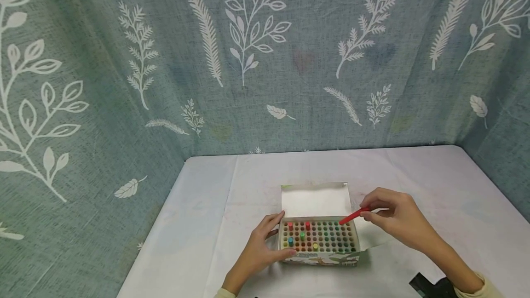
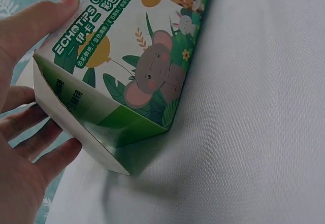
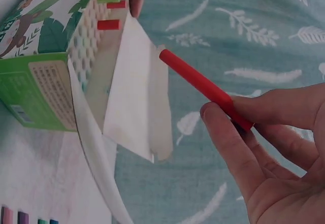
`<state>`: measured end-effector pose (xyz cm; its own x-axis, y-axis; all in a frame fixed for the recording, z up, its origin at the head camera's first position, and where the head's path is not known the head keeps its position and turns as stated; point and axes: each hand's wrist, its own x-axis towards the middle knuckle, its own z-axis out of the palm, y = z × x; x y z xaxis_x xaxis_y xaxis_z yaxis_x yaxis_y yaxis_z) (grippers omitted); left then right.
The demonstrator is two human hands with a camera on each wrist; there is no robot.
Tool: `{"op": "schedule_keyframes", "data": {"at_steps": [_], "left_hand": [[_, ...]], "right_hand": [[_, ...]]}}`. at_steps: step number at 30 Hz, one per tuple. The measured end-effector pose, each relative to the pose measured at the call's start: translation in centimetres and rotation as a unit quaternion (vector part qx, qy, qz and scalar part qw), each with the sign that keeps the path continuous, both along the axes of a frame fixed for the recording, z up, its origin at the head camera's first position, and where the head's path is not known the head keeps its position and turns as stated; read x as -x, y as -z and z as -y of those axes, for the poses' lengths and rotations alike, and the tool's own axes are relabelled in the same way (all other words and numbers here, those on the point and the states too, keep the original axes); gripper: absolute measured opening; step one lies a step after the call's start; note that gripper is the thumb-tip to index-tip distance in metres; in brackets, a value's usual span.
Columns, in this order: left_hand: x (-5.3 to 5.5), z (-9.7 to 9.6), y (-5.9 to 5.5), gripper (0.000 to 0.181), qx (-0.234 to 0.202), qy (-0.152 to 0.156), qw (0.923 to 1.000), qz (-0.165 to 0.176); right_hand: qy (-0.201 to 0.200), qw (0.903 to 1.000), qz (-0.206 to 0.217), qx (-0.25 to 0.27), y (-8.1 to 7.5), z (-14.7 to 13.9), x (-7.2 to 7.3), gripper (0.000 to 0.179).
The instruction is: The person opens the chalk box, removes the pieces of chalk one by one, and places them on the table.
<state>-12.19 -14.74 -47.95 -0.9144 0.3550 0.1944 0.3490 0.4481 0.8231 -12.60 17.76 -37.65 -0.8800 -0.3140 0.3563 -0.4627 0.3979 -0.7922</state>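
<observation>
Maybe red stick (image 1: 354,215) could slip or tip: right hand (image 1: 395,217) pinches it near one end, other end poking over back right of box with holes (image 1: 319,259). Too hard squeeze might snap it. Left hand (image 1: 261,243) holds box's left side; pushing there might bend side flap (image 2: 95,147) or slide box. Hole under stick's tip hard to see. More sticks (image 3: 23,218) cut off at picture edge. Black thing (image 1: 436,286) by right arm cut off too.

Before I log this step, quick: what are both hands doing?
Left hand: holding the box by its side.
Right hand: pinching a red stick.
</observation>
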Motion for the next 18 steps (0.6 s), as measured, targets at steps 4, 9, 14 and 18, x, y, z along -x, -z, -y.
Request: {"op": "schedule_keyframes", "data": {"at_steps": [4, 9, 14, 18], "left_hand": [[0.0, 0.0, 0.0, 0.084, -0.001, 0.000, 1.0000, 0.001], [0.0, 0.1, 0.1, 0.083, -0.004, 0.002, 1.0000, 0.002], [0.1, 0.1, 0.2, 0.083, -0.004, 0.003, 1.0000, 0.003], [0.0, 0.1, 0.1, 0.083, -0.003, 0.002, 1.0000, 0.005]], "right_hand": [[0.012, 0.9996, 0.025, -0.005, -0.1, -0.9, -0.3, 0.013], [0.030, 0.9970, 0.072, 0.000, -0.2, -2.0, -0.6, 0.014], [0.045, 0.9957, 0.082, -0.001, -0.2, -2.7, -0.9, 0.016], [0.059, 0.9955, 0.072, -0.012, -0.2, -3.3, -1.1, 0.018]]}}
